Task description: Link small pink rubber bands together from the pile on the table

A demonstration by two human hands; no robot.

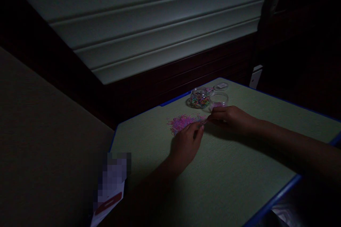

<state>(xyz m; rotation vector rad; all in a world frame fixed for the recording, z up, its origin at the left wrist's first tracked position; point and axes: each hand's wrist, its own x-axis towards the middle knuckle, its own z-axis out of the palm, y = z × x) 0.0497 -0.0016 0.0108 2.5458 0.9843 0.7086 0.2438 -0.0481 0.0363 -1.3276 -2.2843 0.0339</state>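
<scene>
A loose pile of small pink and purple rubber bands [182,122] lies on the pale green table [226,170]. My left hand [186,143] is just in front of the pile, thumb and fingers pinched together. From the right, my right hand [234,120] reaches in, its fingertips also closed in a pinch. The fingertips nearly meet around a few thin, pale rubber bands [203,122], too dim to make out clearly. Just behind my right hand stands an open clear jar [218,99] with some pink bands inside.
A clear jar of multicoloured bands [199,101] stands at the back. A round lid with a white label [221,86] and a few pink bands [210,89] lie near it. The table has a blue edge [173,98]. A slatted panel [160,25] rises behind; a brown surface [48,142] borders the left.
</scene>
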